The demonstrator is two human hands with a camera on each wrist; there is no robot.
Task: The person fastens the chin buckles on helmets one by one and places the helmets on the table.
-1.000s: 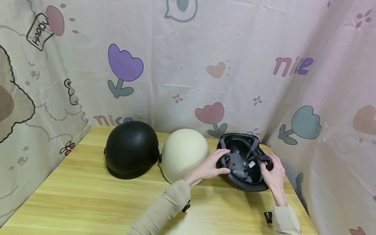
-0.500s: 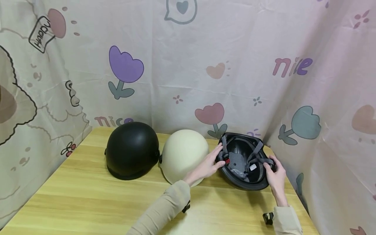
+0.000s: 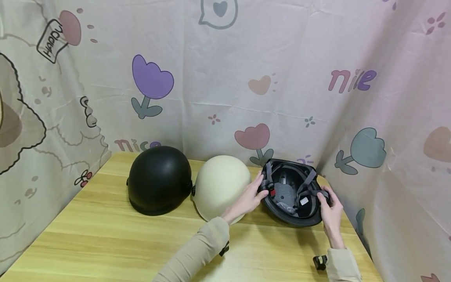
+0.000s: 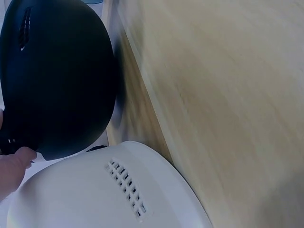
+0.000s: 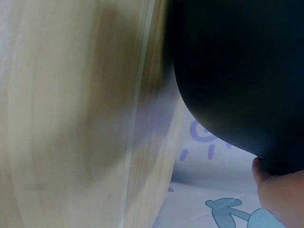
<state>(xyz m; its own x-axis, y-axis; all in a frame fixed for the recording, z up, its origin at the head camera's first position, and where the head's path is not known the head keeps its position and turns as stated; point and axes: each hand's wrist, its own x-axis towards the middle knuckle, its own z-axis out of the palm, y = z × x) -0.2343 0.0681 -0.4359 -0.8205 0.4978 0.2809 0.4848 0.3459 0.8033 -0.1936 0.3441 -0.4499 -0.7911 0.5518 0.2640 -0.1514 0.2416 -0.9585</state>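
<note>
An upturned black helmet tilts its open side toward me at the table's right, showing grey straps and a red buckle. My left hand holds its left edge, fingers along the side and thumb at the rim. At the opposite edge, my right hand grips the rim, thumb on the near side by a strap. A cream helmet sits dome up under my left forearm, beside another black helmet. The wrist views show only part of each hand.
The wooden table ends just behind the helmets at a printed cloth backdrop. Its right edge runs close by my right hand. Wood surface stretches in front of the helmets and to the left.
My left hand has shifted from reaching inside the rim to the helmet's left outer side. The straps and red buckle sit more exposed. The right hand has moved slightly outward along its edge.
</note>
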